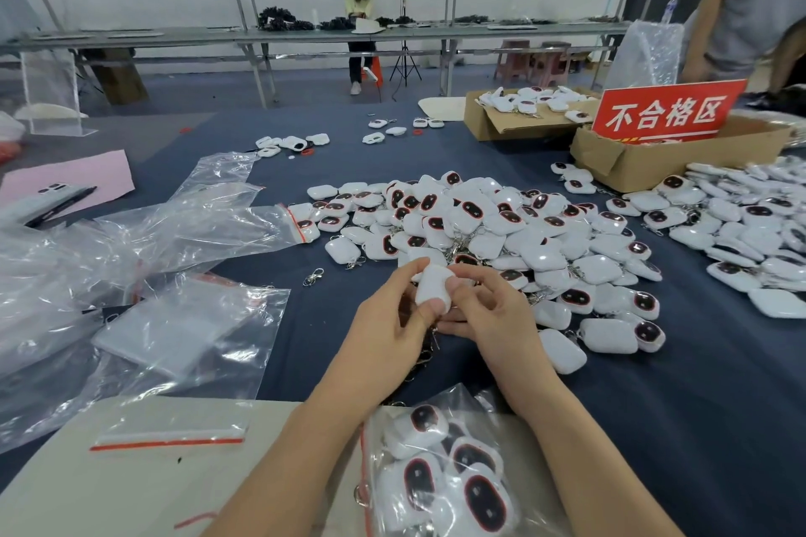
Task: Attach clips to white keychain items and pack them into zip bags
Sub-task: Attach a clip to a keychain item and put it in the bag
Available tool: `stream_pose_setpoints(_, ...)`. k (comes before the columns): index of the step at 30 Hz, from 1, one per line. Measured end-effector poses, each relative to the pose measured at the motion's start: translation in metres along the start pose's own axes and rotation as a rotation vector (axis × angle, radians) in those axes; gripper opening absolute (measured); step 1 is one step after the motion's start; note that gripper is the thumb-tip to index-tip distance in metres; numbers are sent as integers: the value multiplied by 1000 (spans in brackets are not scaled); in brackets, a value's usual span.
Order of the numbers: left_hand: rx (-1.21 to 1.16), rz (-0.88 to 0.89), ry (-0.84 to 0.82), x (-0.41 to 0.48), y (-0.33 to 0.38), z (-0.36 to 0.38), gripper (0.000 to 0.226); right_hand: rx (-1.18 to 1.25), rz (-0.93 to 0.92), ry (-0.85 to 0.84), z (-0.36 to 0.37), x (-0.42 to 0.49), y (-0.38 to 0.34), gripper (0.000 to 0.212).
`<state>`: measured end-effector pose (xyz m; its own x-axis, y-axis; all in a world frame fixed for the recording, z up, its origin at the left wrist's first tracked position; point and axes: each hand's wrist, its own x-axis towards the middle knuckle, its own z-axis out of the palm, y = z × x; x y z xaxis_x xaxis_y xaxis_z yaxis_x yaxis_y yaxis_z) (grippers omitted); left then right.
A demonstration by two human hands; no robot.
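White keychain item [432,289] pinched between curled fingers of left hand [387,332] and right hand [493,318]; attachment on it not discernible. Nearer than the fingers, zip bag [473,399] part-filled. Beyond fingertips, big heap [501,227] unbagged; leftward, loose clip [313,277] and empty bags [183,318] waiting. Plenty left, seemingly.

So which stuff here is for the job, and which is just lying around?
For the job: white keychain item in left hand and right hand, keychain pile, loose clip, zip bags, filled zip bag.
Lying about: phone, pen, pink paper, red sign.
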<state>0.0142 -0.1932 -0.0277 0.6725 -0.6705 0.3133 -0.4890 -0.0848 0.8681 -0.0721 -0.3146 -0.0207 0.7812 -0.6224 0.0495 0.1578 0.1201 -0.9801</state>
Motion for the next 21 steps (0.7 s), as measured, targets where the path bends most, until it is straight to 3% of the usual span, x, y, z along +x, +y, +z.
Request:
stream_pose_setpoints(6, -25, -62, 72, 3, -4, -2, 34, -136, -39, -153, 1, 0, 0, 42)
stream_pose_setpoints(21, -36, -111, 40, -1, 0, -5, 25, -219, -62, -110, 1, -1, 2, 37)
